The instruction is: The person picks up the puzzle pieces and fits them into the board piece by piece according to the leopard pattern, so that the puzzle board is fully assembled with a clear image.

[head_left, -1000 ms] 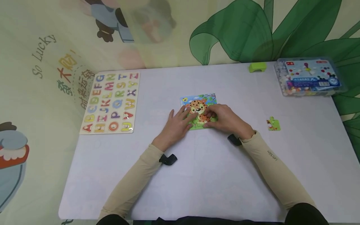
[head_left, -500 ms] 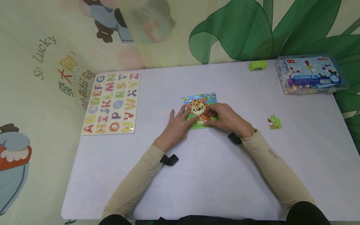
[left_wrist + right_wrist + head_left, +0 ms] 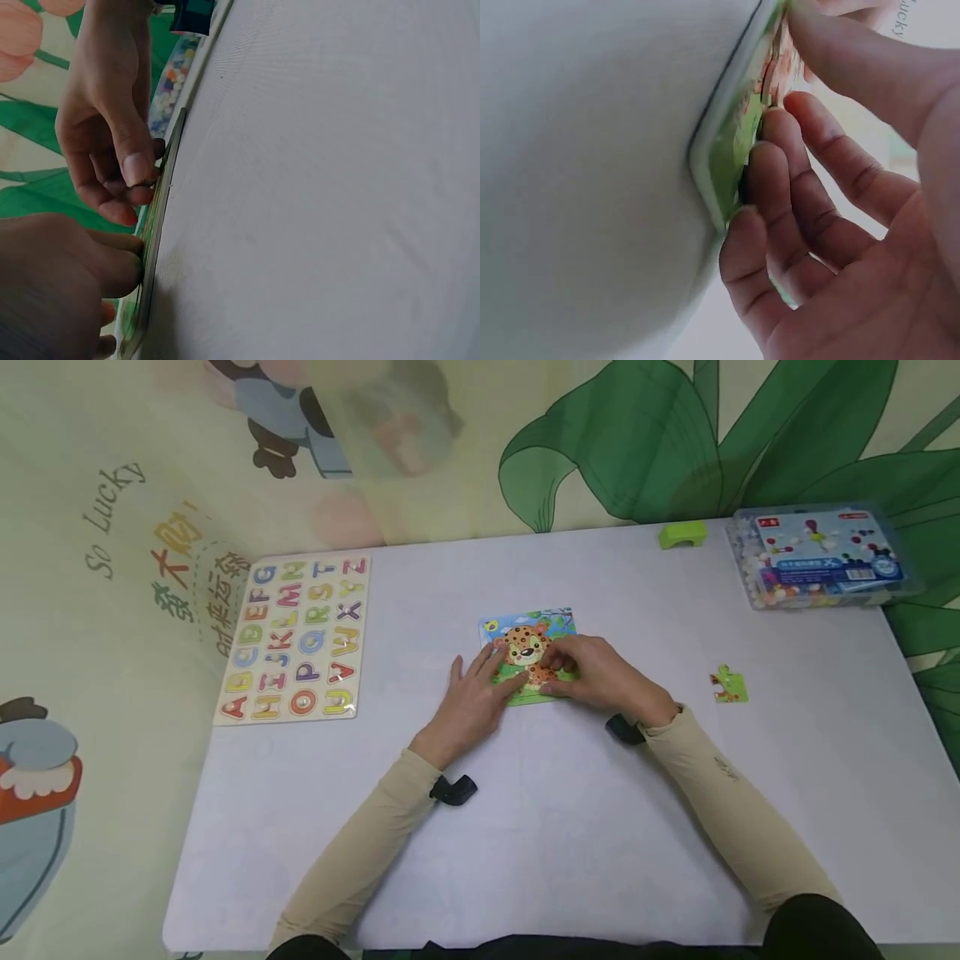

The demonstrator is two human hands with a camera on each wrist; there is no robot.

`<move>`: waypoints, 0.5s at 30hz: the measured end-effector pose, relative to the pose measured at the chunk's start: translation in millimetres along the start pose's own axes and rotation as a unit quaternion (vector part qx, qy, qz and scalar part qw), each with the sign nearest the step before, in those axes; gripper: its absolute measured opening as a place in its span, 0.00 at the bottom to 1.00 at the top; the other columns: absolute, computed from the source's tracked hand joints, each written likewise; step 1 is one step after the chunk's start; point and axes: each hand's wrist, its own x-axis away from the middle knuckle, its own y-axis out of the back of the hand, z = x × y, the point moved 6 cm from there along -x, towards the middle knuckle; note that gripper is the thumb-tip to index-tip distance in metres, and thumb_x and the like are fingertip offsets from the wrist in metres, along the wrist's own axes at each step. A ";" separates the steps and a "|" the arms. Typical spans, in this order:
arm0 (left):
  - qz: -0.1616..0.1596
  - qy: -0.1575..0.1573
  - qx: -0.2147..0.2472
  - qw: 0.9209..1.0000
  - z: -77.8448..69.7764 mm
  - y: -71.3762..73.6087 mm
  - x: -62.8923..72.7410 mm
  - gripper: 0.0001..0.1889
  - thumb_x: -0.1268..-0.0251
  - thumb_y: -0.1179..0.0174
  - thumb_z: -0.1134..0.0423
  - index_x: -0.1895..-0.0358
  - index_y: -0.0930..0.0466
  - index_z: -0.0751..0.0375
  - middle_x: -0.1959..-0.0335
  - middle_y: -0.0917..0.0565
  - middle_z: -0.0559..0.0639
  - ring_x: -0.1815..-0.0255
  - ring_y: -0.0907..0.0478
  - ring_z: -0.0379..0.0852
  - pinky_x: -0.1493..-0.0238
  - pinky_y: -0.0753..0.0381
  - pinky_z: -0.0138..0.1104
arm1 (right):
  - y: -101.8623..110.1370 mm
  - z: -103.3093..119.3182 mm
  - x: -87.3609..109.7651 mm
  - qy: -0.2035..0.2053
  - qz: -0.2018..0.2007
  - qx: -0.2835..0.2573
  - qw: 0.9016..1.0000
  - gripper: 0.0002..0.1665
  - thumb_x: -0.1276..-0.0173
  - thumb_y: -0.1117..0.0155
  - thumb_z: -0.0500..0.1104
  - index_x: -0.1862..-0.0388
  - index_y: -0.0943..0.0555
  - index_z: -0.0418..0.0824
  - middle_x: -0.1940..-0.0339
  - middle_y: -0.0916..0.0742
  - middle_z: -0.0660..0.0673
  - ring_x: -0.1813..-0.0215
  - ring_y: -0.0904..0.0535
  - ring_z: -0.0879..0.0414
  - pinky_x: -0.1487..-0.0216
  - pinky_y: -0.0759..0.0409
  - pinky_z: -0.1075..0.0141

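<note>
A small jigsaw puzzle (image 3: pixel 558 622) with a cartoon leopard lies flat at the middle of the white table. My left hand (image 3: pixel 467 706) rests on its left part, fingers spread and fairly straight. Over the lower right part, my right hand (image 3: pixel 600 675) pinches a puzzle piece (image 3: pixel 771 71) low at the leopard's body, thumb opposite bent fingers; its fingers hide much of the piece. The right wrist view has several fingertips (image 3: pixel 766 169) right at the puzzle's face near a corner. A loose green puzzle piece (image 3: pixel 729 685) lies to the right of the right hand.
An alphabet board (image 3: pixel 288 639) with colourful letters lies at the left. At the back right stand a clear plastic box (image 3: pixel 825 560) of small coloured parts and a green arch block (image 3: pixel 682 535). A printed cloth wall rises behind the table (image 3: pixel 525 860).
The hands stay nearly in place on the puzzle. The whole head view shifts slightly; the loose piece, box and letter board stay where they were on the table.
</note>
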 end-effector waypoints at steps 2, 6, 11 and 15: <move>-0.001 0.005 -0.002 1.000 -0.6 1.8 0.4 0.18 0.18 0.42 0.62 0.32 0.16 0.50 0.19 0.32 0.64 0.15 0.40 0.64 0.27 0.36 0.73 | 7.4 -3.8 4.4 0.006 -0.011 -0.009 1.000 0.23 0.37 0.17 0.46 0.48 0.14 0.39 0.54 0.11 0.44 0.53 0.18 0.50 0.48 0.20 0.55; -0.011 0.008 0.008 1.000 -1.5 4.9 0.7 0.17 0.19 0.40 0.61 0.34 0.14 0.54 0.21 0.29 0.61 0.16 0.38 0.61 0.23 0.38 0.69 | 36.8 -24.8 25.9 -0.014 -0.049 -0.002 0.999 0.26 0.36 0.18 0.44 0.42 0.15 0.36 0.48 0.12 0.40 0.50 0.19 0.46 0.45 0.21 0.50; -0.017 -0.019 0.030 0.999 -5.6 1.5 -1.5 0.16 0.19 0.41 0.63 0.36 0.13 0.59 0.23 0.26 0.62 0.18 0.35 0.63 0.19 0.36 0.61 | 82.3 -71.3 88.9 -0.122 -0.070 0.037 0.989 0.31 0.34 0.19 0.46 0.36 0.18 0.35 0.43 0.15 0.33 0.44 0.19 0.39 0.47 0.22 0.45; -0.014 -0.028 0.050 0.998 -9.1 -1.8 -4.3 0.16 0.19 0.42 0.63 0.36 0.15 0.61 0.23 0.26 0.64 0.18 0.35 0.64 0.18 0.36 0.55 | 103.2 -105.5 140.6 -0.206 -0.058 0.048 0.976 0.39 0.36 0.18 0.51 0.31 0.21 0.35 0.40 0.19 0.29 0.40 0.23 0.34 0.46 0.22 0.38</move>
